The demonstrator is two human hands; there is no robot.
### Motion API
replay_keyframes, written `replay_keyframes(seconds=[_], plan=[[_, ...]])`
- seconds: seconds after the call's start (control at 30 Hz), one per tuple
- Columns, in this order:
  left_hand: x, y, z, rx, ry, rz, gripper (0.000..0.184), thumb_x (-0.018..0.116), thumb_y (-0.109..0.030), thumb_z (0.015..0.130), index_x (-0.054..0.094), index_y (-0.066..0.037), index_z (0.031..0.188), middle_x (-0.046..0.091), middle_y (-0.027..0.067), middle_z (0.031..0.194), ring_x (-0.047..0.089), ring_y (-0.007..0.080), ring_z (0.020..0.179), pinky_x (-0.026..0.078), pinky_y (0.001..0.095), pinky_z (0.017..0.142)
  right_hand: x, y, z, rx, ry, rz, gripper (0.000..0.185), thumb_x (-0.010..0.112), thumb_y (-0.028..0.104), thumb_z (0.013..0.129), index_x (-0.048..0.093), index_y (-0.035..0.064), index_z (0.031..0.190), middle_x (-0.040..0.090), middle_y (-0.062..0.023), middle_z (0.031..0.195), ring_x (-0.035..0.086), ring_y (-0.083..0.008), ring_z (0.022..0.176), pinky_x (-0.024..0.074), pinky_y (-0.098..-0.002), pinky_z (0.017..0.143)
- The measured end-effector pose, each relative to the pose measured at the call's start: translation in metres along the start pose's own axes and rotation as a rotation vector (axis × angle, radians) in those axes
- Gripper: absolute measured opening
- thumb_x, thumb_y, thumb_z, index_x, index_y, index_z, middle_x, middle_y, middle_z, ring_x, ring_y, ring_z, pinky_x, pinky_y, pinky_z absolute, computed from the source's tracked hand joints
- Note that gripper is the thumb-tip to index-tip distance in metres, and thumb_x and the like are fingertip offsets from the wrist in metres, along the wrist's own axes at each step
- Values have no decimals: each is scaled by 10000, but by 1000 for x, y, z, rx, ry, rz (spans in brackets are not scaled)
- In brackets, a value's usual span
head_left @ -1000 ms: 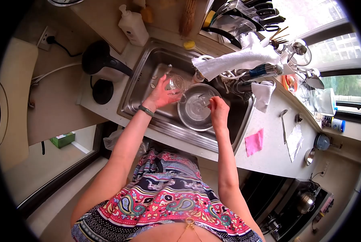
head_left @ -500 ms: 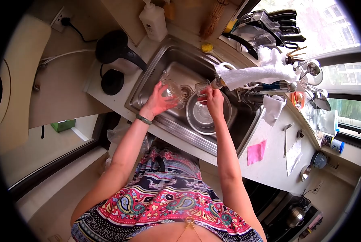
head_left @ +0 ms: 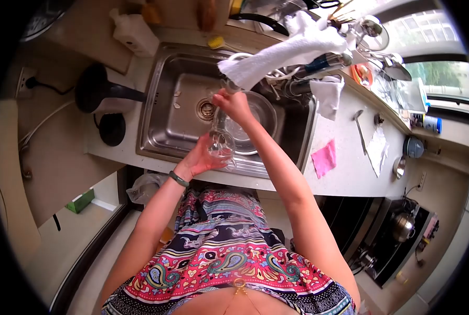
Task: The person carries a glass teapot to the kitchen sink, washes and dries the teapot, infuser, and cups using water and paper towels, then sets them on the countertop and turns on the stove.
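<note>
My left hand [head_left: 198, 159] is wrapped round a clear glass pot [head_left: 222, 146], held over the sink's front edge. The pot's round mouth faces up toward me. My right hand [head_left: 233, 106] is closed just beyond it, under the towel-draped tap, its fingertips pinched together. What those fingers hold is mostly hidden; some clear glass shows just below them. A round metal basin [head_left: 263, 113] stands in the sink [head_left: 163, 118], partly behind my right wrist. Left of my right hand, the drain [head_left: 205, 109] is visible, with small pale scraps on the sink floor.
A white towel [head_left: 281, 50] hangs over the tap. A black-and-silver kettle [head_left: 106, 97] stands left of the sink, a white bottle [head_left: 135, 34] behind. A pink cloth [head_left: 324, 158] and a spoon [head_left: 360, 131] lie on the right counter. Utensils crowd the windowsill.
My left hand has brought the glass pot toward me, to the sink's front edge. My right hand has moved left from over the basin, closer to the pot. The view has shifted right.
</note>
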State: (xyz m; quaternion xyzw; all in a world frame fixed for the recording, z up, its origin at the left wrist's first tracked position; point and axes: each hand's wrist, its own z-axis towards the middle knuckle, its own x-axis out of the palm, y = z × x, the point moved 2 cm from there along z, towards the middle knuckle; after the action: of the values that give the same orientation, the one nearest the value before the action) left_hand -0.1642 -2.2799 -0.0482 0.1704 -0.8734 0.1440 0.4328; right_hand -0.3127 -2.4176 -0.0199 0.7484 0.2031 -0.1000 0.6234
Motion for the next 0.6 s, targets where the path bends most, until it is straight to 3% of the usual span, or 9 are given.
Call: replay_keyframes(seconds=[0.03,0.13,0.17,0.2,0.27,0.33,0.37,0.47,0.6], plan=[[9,12,12,-80,-31,59,713,449,-647,883,325,-156,1385,501,243,1293,547,384,1146,503,510,899,4,0,3,-83,-26,22,146,688,148,806,676,3,787,625,-83,633,600,-133,609,471,-302,580],[46,50,60,-199,188,171,725,461,-600,905,283,-123,1421,397,207,1397,477,376,1226,483,508,932,11,15,5,-228,-96,-3,87,703,97,757,673,17,772,633,-111,661,608,-200,616,479,-324,592],[40,91,97,-234,277,75,695,549,-578,873,376,-120,1367,468,158,1318,555,315,1131,516,447,878,15,16,0,-224,-93,29,74,706,84,747,669,23,766,635,-119,672,615,-226,628,483,-337,600],[73,95,95,-128,240,215,694,526,-575,888,358,-109,1374,443,150,1343,538,327,1146,506,458,896,22,16,1,-205,-113,16,76,707,83,745,659,24,754,637,-129,686,620,-247,645,486,-349,609],[105,123,128,-313,130,242,650,519,-556,902,359,-113,1350,422,140,1351,535,340,1124,502,465,905,29,16,3,-199,-144,16,88,707,81,741,638,28,736,638,-137,707,628,-277,675,490,-368,623],[132,153,178,-648,73,97,572,575,-550,871,392,-168,1256,431,157,1292,545,341,1048,517,459,880,29,19,-1,-178,-168,100,101,708,84,736,625,27,735,637,-131,716,625,-293,695,492,-379,628],[137,171,203,-466,170,194,677,545,-602,865,303,-232,1377,368,217,1352,485,400,1153,503,470,914,22,26,-5,-88,-119,127,78,684,70,751,620,26,740,633,-137,713,614,-313,678,494,-378,630],[164,201,249,-503,206,210,775,484,-603,898,97,-305,1500,155,283,1480,310,448,1324,458,512,969,13,20,-8,-155,-64,16,48,588,2,740,628,14,764,640,-211,774,630,-390,765,516,-425,677],[201,195,258,-362,270,286,790,525,-645,852,221,-269,1477,157,256,1480,401,419,1276,502,490,918,-9,11,-12,-276,-5,-123,98,606,-8,674,662,29,746,628,-220,757,624,-407,759,510,-451,680]])
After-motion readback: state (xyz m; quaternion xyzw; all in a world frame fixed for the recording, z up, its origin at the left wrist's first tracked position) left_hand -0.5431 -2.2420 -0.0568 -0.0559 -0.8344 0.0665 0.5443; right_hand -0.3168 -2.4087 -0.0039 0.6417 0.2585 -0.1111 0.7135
